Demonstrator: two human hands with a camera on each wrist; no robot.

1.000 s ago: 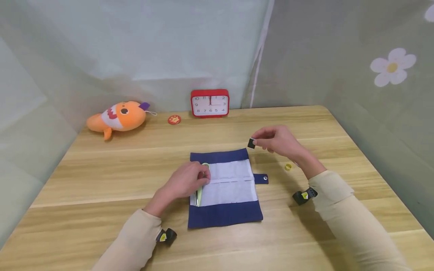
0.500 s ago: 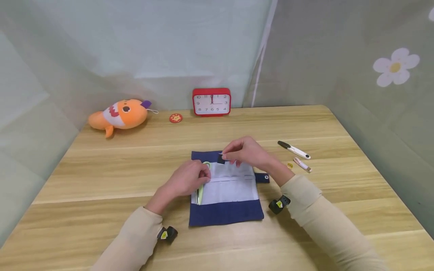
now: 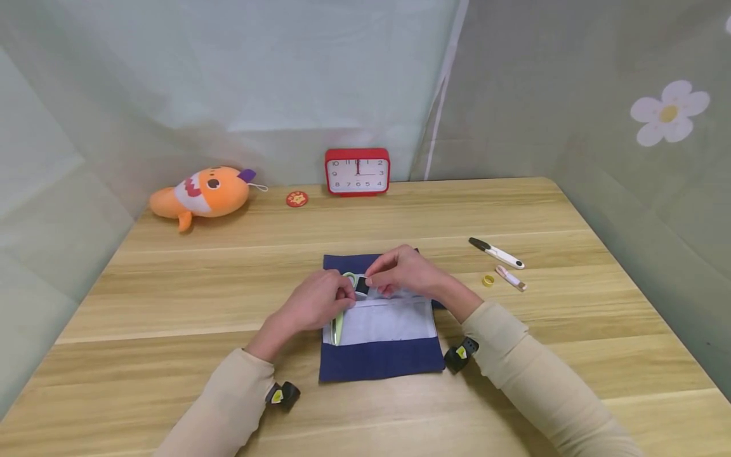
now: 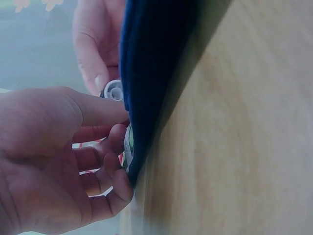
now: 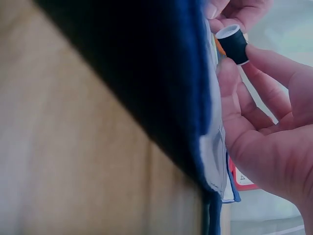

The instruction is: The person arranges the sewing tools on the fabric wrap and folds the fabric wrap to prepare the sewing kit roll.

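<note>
Navy pouch (image 3: 381, 362) spread under both hands; might skid if the left grip slackens. Left hand (image 3: 314, 298): fingers curled, pinching the pouch near its lining; letting go early could drop the cloth edge. Right hand (image 3: 408, 273): thumb and fingertips nearly closed, pinching the spool. Green tool (image 3: 339, 327), scissors I'd guess, partly under the left fingers; a bump could shift it. Black thread spool (image 5: 236, 48) between the hands, over the lining; round, small contact, so it may roll out. Yellow ring (image 3: 488, 280) right of the right hand; stray forearm could knock it.
</note>
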